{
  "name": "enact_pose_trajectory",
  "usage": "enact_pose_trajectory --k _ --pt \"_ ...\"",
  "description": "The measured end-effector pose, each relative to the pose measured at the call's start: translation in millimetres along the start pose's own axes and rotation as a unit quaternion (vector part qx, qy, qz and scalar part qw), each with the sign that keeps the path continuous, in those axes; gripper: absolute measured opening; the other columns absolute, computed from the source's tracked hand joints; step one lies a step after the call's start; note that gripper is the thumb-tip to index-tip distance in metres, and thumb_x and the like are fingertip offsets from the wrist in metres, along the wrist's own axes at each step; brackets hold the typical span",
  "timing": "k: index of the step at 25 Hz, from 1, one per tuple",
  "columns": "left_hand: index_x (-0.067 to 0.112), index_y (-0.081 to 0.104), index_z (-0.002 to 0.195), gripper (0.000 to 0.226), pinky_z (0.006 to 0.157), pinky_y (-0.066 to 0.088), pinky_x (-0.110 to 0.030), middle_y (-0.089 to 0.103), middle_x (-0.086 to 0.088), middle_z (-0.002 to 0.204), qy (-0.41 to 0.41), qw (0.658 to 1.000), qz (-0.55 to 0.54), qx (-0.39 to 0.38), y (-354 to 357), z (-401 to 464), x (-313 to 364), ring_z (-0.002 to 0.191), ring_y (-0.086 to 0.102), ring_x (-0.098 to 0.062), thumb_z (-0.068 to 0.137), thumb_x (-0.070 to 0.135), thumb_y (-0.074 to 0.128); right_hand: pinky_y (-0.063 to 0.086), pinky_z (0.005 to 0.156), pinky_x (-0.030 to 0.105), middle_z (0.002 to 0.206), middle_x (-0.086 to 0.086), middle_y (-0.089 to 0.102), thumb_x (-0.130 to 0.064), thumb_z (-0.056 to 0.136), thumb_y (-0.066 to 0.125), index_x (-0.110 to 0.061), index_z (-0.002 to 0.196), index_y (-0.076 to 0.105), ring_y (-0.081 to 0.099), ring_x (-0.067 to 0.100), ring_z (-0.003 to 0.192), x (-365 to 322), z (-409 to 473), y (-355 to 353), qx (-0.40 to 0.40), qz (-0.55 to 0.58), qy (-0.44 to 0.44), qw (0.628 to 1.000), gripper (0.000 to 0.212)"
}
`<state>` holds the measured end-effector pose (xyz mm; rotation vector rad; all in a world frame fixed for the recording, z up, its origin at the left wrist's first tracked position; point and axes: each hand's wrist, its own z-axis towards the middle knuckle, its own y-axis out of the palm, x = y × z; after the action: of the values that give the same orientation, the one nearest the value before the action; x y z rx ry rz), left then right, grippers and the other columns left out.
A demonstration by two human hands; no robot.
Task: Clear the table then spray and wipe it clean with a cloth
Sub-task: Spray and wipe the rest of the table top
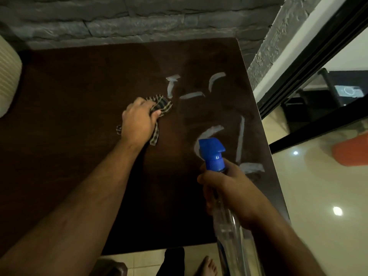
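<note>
At frame centre the left hand (pixel 137 120) grips a bunched dark checked cloth (pixel 161 106) against the dark brown wooden table (pixel 69 136) — pale wet streaks (pixel 211 132) shine to its right. Lower right, the right hand (pixel 227 188) clasps a clear plastic spray bottle with a blue trigger head (pixel 214 154).
</note>
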<state>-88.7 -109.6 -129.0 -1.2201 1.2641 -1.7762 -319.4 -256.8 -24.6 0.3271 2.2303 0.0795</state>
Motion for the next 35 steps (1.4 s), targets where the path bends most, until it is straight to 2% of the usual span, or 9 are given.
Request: enact_pose_trajectory --k 4,14,19,21,24,26,27,32,35 --pt "0.016 0.063 0.114 0.029 0.083 0.045 -0.044 0.057 -0.008 0.106 0.033 0.999 -0.011 -0.003 1 39 -9 0.097 0.055 -0.031 0.091 0.033 0.058 0.048 0.054 0.037 0.062 0.008 0.056 -0.022 0.071 0.069 -0.014 0.095 0.054 0.053 0.023 0.053 -25 27 11 0.027 -0.004 0.016 0.999 0.029" --pt "0.018 0.061 0.115 0.03 0.085 0.044 -0.043 0.056 -0.008 0.113 0.001 1.0 0.0 -0.016 13 94 17 0.102 0.055 -0.032 0.093 0.036 0.054 0.046 0.053 0.038 0.059 0.012 0.052 -0.008 0.085 0.064 -0.009 0.094 0.053 0.05 0.024 0.048 -52 66 7 0.054 -0.016 0.026 0.998 0.015" --pt "0.027 0.06 0.107 0.025 0.076 0.039 -0.038 0.054 0.001 0.107 0.194 0.97 -0.052 -0.136 6 -18 56 0.092 0.054 -0.023 0.089 0.041 0.05 0.041 0.047 0.035 0.058 0.017 0.05 -0.004 0.084 0.062 -0.001 0.092 0.051 0.045 0.027 0.048 -74 72 -4 0.05 -0.006 -0.01 0.999 0.013" --pt "0.028 0.061 0.104 0.025 0.073 0.039 -0.034 0.055 0.004 0.102 0.232 0.961 -0.051 -0.141 0 -27 45 0.088 0.053 -0.019 0.086 0.041 0.048 0.043 0.051 0.038 0.059 0.019 0.052 -0.012 0.077 0.066 0.002 0.099 0.051 0.047 0.028 0.049 -81 77 -14 0.029 -0.003 -0.012 1.0 0.03" --pt "0.022 0.064 0.105 0.022 0.078 0.04 -0.04 0.058 -0.005 0.106 0.08 0.995 0.028 -0.053 14 59 24 0.094 0.055 -0.028 0.091 0.036 0.054 0.045 0.056 0.042 0.058 0.017 0.052 -0.02 0.068 0.065 0.0 0.104 0.051 0.049 0.027 0.049 -90 85 -30 0.004 -0.008 -0.002 1.0 0.043" --pt "0.017 0.062 0.111 0.026 0.082 0.041 -0.042 0.056 -0.01 0.111 -0.053 0.998 0.034 -0.01 19 121 26 0.099 0.054 -0.033 0.092 0.034 0.054 0.046 0.053 0.04 0.058 0.015 0.052 -0.02 0.069 0.065 -0.001 0.103 0.051 0.049 0.027 0.048 -94 90 -37 -0.007 -0.018 -0.002 1.0 0.041" --pt "0.017 0.061 0.112 0.027 0.082 0.041 -0.041 0.055 -0.01 0.112 -0.067 0.997 0.033 -0.011 24 132 39 0.1 0.054 -0.033 0.092 0.034 0.054 0.046 0.051 0.039 0.056 0.014 0.051 -0.019 0.069 0.065 -0.002 0.1 0.051 0.048 0.027 0.047 -95 93 -40 -0.008 -0.018 -0.004 1.0 0.038" --pt "0.023 0.066 0.103 0.025 0.072 0.045 -0.038 0.058 -0.001 0.102 0.088 0.993 -0.026 -0.078 19 -6 72 0.085 0.057 -0.024 0.086 0.037 0.053 0.044 0.049 0.036 0.055 0.013 0.05 -0.017 0.069 0.065 -0.005 0.095 0.052 0.047 0.025 0.044 -101 99 -62 -0.029 0.001 0.0 1.0 0.031" --pt "0.019 0.066 0.098 0.03 0.071 0.047 -0.039 0.061 -0.003 0.097 0.077 0.996 0.008 -0.042 1 -22 16 0.083 0.06 -0.027 0.087 0.04 0.048 0.046 0.052 0.037 0.057 0.012 0.052 -0.019 0.069 0.066 -0.006 0.099 0.053 0.049 0.023 0.046 -102 106 -72 -0.045 -0.005 0.015 0.999 0.035"
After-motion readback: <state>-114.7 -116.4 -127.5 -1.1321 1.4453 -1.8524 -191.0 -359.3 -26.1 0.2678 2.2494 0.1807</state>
